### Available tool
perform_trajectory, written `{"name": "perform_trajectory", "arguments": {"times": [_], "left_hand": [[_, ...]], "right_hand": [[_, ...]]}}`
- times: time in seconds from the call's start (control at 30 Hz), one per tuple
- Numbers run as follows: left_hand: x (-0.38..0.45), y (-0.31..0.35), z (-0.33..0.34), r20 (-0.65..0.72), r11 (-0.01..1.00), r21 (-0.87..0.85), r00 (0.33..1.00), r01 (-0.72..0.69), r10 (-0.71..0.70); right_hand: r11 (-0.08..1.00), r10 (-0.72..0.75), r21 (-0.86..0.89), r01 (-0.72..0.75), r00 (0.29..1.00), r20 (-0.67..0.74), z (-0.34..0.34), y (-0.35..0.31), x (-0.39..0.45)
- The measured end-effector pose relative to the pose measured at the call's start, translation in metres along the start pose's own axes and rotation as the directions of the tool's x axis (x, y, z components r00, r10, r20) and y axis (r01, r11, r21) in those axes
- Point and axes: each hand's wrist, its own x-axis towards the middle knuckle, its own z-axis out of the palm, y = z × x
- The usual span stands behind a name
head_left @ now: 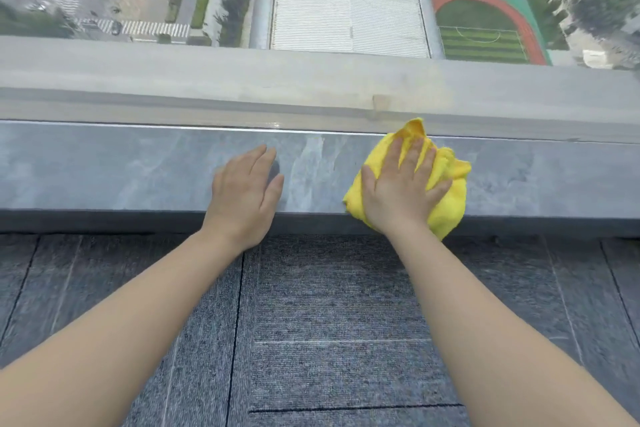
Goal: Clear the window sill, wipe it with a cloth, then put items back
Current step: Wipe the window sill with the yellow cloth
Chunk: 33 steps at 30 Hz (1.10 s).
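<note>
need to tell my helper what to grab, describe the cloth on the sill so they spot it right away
Find the grey stone window sill running below the glass. Toward its right, the right hand presses flat on a crumpled yellow cloth that overhangs the sill's front edge. It is the only bright thing there; the left hand rests on bare stone.

The grey stone window sill [121, 170] lies bare to the left of the left hand [244, 196] and to the right of the yellow cloth [446, 184]. Between that hand and the cloth runs a narrow open strip. Behind the sill, the window frame [207, 90] blocks passage.
</note>
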Motion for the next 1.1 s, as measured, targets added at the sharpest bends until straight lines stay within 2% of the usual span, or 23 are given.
{"name": "perform_trajectory", "arguments": {"times": [0.1,0.2,0.27,0.33,0.47,0.57,0.63,0.77,0.9,1.0,1.1], "left_hand": [[0.000,-0.001,-0.001,0.029,1.000,0.024,1.000,-0.002,0.001],[-0.002,-0.003,-0.001,0.070,0.998,0.058,0.997,-0.021,0.017],[-0.001,-0.002,-0.001,0.073,0.997,0.065,0.997,-0.031,0.026],[0.001,0.002,0.001,0.063,0.997,0.068,0.997,-0.048,0.043],[0.009,0.014,0.006,0.041,0.995,0.044,0.996,-0.085,0.083],[0.015,0.028,0.013,0.035,0.994,0.030,0.994,-0.109,0.108],[0.018,0.038,0.020,0.043,0.990,0.024,0.990,-0.139,0.138],[0.018,0.054,0.031,0.062,0.988,0.021,0.986,-0.155,0.153],[0.019,0.060,0.035,0.074,0.986,0.020,0.984,-0.165,0.163],[0.021,0.060,0.036,0.073,0.987,0.014,0.984,-0.163,0.161],[0.021,0.060,0.037,0.075,0.989,0.002,0.986,-0.151,0.150]], "right_hand": [[0.984,0.145,0.105,-0.144,0.989,-0.003,0.000,-0.028,0.011],[0.984,0.142,0.108,-0.139,0.990,-0.025,0.002,-0.047,0.015],[0.997,0.050,0.066,-0.048,0.998,-0.038,0.006,-0.049,0.010],[0.992,-0.130,0.001,0.130,0.991,-0.044,0.010,-0.043,0.000],[0.867,-0.488,-0.104,0.487,0.873,0.015,0.010,-0.010,-0.010],[0.792,-0.595,-0.148,0.592,0.803,0.031,0.007,0.022,-0.010],[0.789,-0.599,-0.165,0.592,0.801,0.014,0.007,0.040,-0.010],[0.876,-0.467,-0.189,0.445,0.879,-0.095,0.005,0.067,-0.009],[0.988,-0.124,-0.107,0.115,0.989,-0.079,-0.002,0.081,0.000],[0.995,0.100,0.004,-0.100,0.994,-0.046,-0.013,0.077,0.018],[0.970,0.229,0.086,-0.225,0.973,-0.030,-0.019,0.064,0.036]]}}
